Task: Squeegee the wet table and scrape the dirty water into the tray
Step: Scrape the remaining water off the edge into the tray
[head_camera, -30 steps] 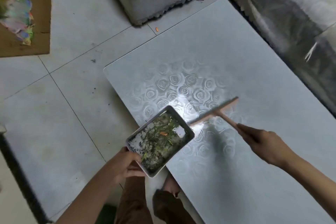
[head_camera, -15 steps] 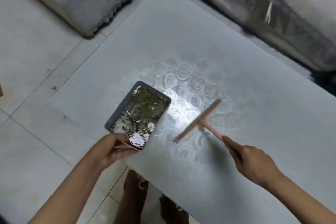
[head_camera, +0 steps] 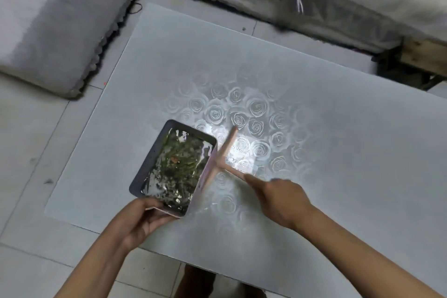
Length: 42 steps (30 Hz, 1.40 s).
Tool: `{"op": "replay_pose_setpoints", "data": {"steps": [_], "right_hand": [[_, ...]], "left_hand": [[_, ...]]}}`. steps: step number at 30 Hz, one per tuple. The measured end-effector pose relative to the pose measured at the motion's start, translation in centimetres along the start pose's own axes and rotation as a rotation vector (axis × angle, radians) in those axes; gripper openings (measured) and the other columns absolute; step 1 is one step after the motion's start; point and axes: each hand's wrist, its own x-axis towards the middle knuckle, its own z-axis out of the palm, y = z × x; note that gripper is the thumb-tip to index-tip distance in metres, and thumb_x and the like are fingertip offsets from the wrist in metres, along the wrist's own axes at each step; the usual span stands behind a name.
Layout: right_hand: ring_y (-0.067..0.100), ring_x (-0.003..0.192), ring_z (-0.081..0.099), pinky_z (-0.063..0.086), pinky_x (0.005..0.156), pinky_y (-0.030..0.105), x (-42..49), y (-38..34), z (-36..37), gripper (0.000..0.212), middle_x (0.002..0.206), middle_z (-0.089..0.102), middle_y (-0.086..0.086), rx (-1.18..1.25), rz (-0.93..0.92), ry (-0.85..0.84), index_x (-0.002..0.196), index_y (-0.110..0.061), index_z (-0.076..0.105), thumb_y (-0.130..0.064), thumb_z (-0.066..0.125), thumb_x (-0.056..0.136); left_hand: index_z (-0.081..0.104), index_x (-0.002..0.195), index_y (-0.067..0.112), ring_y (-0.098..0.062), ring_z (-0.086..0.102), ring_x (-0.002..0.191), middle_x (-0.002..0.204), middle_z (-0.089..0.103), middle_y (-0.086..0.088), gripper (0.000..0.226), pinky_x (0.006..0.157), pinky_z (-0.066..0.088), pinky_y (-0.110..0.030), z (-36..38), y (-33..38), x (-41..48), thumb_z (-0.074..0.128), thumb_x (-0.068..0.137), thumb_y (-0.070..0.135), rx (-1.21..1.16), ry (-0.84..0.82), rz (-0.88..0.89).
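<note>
The left hand (head_camera: pixel 142 220) grips the near end of the tray (head_camera: pixel 150 161), tilted on the counter (head_camera: pixel 338 152) at its near left. The right hand (head_camera: pixel 280 201) clasps the squeegee (head_camera: pixel 223 152) handle, blade at the tray's right rim. I'd press the blade flat and draw slowly over the lip.

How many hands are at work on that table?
2. The left hand holds the tray at its near end; the right hand grips the squeegee handle beside it.
</note>
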Motion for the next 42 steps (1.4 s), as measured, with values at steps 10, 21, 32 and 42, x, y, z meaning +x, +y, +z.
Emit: {"op": "replay_pose_setpoints", "data": {"steps": [10, 21, 32, 42], "right_hand": [[0.03, 0.086, 0.063, 0.038, 0.061, 0.032, -5.2, 2.4, -3.9, 0.082, 0.091, 0.063, 0.006, -0.051, 0.164, -0.049, 0.123, -0.074, -0.021, -0.022, 0.034, 0.091], [0.03, 0.09, 0.061, 0.038, 0.062, 0.032, -3.5, 0.1, -2.2, 0.061, 0.095, 0.061, 0.007, 0.002, 0.227, -0.096, 0.139, -0.06, 0.013, -0.025, 0.034, 0.094], [0.023, 0.061, 0.058, 0.051, 0.05, 0.027, 11.7, 4.9, -16.3, 0.034, 0.099, 0.062, 0.008, 0.165, 0.236, 0.12, 0.128, -0.026, 0.055, -0.023, 0.04, 0.097], [0.03, 0.075, 0.062, 0.05, 0.065, 0.031, 8.1, 5.8, -10.5, 0.037, 0.099, 0.068, 0.01, 0.335, 0.3, 0.101, 0.13, -0.037, 0.055, -0.025, 0.041, 0.098]], "left_hand": [[0.054, 0.089, -0.011, -0.038, 0.068, 0.056, 0.072, 0.068, -0.028, 0.018, 0.042, 0.055, -0.041, 0.3, 3.2, -0.4, 0.037, 0.088, -0.013, 0.129, -0.014, -0.049], [0.053, 0.095, -0.013, -0.039, 0.069, 0.061, 0.078, 0.07, -0.028, 0.017, 0.044, 0.056, -0.04, 1.3, 6.1, 0.6, 0.037, 0.088, -0.011, 0.195, -0.064, -0.018], [0.055, 0.102, -0.016, -0.039, 0.069, 0.06, 0.082, 0.069, -0.031, 0.025, 0.042, 0.055, -0.038, 2.1, 6.2, 1.0, 0.039, 0.084, -0.014, 0.25, -0.077, 0.02], [0.057, 0.101, -0.012, -0.035, 0.069, 0.058, 0.08, 0.069, -0.03, 0.024, 0.042, 0.055, -0.034, 3.6, 6.3, 1.7, 0.04, 0.084, -0.013, 0.299, -0.066, 0.037]]}}
